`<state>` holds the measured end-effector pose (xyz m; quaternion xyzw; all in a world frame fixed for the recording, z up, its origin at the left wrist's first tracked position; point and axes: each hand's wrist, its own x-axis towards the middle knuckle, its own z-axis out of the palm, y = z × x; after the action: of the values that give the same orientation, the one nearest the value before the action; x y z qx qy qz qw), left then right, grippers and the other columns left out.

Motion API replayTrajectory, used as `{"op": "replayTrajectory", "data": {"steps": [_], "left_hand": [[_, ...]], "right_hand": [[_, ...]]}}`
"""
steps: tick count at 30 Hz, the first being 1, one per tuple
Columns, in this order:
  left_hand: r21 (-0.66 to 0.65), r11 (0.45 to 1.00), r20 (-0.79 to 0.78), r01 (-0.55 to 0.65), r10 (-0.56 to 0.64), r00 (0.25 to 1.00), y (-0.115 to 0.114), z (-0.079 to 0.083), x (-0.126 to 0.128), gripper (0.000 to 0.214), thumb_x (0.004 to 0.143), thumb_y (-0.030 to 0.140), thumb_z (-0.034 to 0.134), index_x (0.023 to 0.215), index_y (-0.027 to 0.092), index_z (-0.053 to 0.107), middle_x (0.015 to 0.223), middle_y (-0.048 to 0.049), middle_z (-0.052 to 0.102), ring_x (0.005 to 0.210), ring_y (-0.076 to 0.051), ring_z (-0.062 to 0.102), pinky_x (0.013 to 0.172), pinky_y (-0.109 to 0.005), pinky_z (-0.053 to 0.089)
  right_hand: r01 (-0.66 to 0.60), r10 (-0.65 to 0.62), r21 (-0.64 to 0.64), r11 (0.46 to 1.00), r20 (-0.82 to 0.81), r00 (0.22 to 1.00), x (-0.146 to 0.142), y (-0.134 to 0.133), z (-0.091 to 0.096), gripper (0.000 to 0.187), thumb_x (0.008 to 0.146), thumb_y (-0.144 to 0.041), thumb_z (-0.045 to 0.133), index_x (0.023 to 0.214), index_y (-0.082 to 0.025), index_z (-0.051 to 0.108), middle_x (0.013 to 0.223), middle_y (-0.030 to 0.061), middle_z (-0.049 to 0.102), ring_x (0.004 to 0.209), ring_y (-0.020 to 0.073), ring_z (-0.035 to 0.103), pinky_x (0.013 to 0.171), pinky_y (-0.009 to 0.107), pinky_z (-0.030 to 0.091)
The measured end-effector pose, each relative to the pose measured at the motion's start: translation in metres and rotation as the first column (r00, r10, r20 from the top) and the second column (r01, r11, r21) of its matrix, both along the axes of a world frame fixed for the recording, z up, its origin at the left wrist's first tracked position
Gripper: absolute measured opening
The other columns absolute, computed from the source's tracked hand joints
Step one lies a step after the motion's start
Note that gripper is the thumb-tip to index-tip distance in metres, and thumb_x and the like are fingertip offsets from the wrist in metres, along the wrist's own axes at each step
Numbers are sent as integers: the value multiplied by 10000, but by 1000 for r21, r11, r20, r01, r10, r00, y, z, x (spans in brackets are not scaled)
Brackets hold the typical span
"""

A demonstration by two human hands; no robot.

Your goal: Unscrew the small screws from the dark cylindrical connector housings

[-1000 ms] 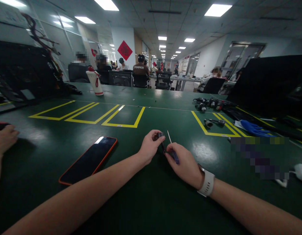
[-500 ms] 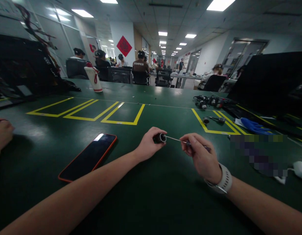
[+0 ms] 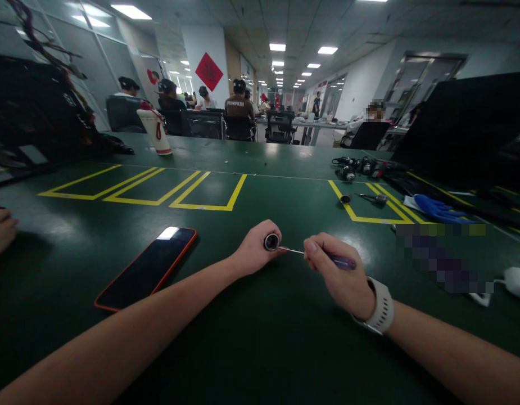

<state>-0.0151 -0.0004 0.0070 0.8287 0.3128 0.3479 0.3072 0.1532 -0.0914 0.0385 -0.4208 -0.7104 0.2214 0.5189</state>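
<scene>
The only view comes from a camera on the person's head, facing forward and a little down across the green table (image 3: 260,349). It sits near the left hand (image 3: 251,256) and right hand (image 3: 339,281), close enough that the cylinder (image 3: 271,242) and screwdriver (image 3: 343,262) they hold show plainly mid-frame. The wide lens bends the edges and takes in a phone (image 3: 148,270) at left and the long office under ceiling lights (image 3: 277,47) beyond

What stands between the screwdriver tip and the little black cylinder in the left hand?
Nothing visible. The left hand holds the small black cylinder, round end toward the right hand, whose thin purple-handled screwdriver reaches it through open air. The orange-edged black phone lies flat well off to the left.
</scene>
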Motion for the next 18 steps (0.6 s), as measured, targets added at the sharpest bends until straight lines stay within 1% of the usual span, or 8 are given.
{"op": "replayTrajectory", "data": {"steps": [2,4,7,10,13,16,18], "left_hand": [[-15,1000,6,1,-1,1000,0,1,1,207,687,259,684,701,163,501,725,19,504,673,-127,470,627,-260,388],[-57,998,7,11,-10,1000,-1,1,2,186,696,241,664,693,164,495,684,32,492,635,-116,454,602,-249,373],[-86,996,26,32,-30,999,-4,2,4,191,701,245,649,668,164,480,638,46,464,593,-104,427,571,-237,352],[-65,997,49,49,-45,998,-7,1,5,189,706,244,631,649,165,469,627,47,454,585,-101,420,565,-233,347],[-5,998,20,59,-58,998,-8,1,6,174,712,211,606,626,168,461,620,45,451,591,-103,426,571,-234,348],[62,997,-6,55,-55,998,-9,0,6,148,723,187,583,629,167,471,624,40,457,598,-107,436,578,-237,348],[72,996,-4,51,-51,999,-10,0,6,131,736,189,576,646,167,483,634,36,467,603,-108,444,578,-238,351]], "right_hand": [[-40,38,33,999,47,998,-1,-2,0,282,903,-248,464,633,-178,500,573,-36,463,525,80,441,512,225,359],[-73,68,52,996,93,993,-2,-3,-1,264,903,-217,462,642,-178,482,586,-37,446,526,79,423,510,227,345],[-91,82,65,994,137,987,-4,-3,-5,246,900,-186,463,654,-181,462,597,-42,417,531,78,398,506,229,322],[-83,73,61,995,155,985,-6,-3,-8,242,900,-182,464,659,-182,450,608,-42,405,543,79,388,514,232,313],[-83,77,29,996,166,983,-9,-3,-10,239,901,-195,465,663,-182,453,623,-39,415,555,80,393,526,234,319],[-66,70,-41,997,105,992,-9,-2,-11,265,903,-239,462,644,-181,463,612,-36,432,552,84,405,530,238,333],[-38,36,-131,991,-16,999,-8,1,-12,296,900,-294,468,626,-181,481,590,-36,444,546,87,420,522,238,340]]}}
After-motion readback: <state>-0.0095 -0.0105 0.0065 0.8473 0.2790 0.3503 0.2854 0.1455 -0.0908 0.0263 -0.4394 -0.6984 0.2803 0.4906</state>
